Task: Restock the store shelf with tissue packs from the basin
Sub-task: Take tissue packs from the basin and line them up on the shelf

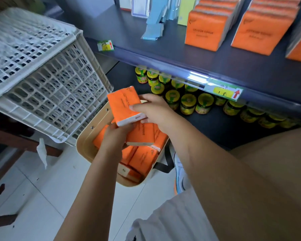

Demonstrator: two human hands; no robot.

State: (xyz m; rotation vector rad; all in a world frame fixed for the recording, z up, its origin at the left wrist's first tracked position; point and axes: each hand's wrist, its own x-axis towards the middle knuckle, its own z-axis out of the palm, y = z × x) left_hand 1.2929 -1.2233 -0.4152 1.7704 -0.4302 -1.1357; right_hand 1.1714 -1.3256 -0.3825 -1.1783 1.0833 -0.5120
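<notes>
A beige basin (84, 145) stands on the floor below the shelf, holding several orange tissue packs (142, 159). My right hand (155, 110) grips one orange tissue pack (124, 105) lifted above the basin. My left hand (115, 136) reaches into the basin and holds a second orange pack (141, 136) by its end. On the dark shelf (172, 54) at the upper right stand rows of the same orange packs (205, 30), upright.
A white lattice crate (42, 70) sits tilted at the left, close to the basin. Blue packets (155, 26) stand on the shelf's left part. Jars with yellow lids (188, 101) fill the lower shelf. White tiled floor (42, 197) lies at the lower left.
</notes>
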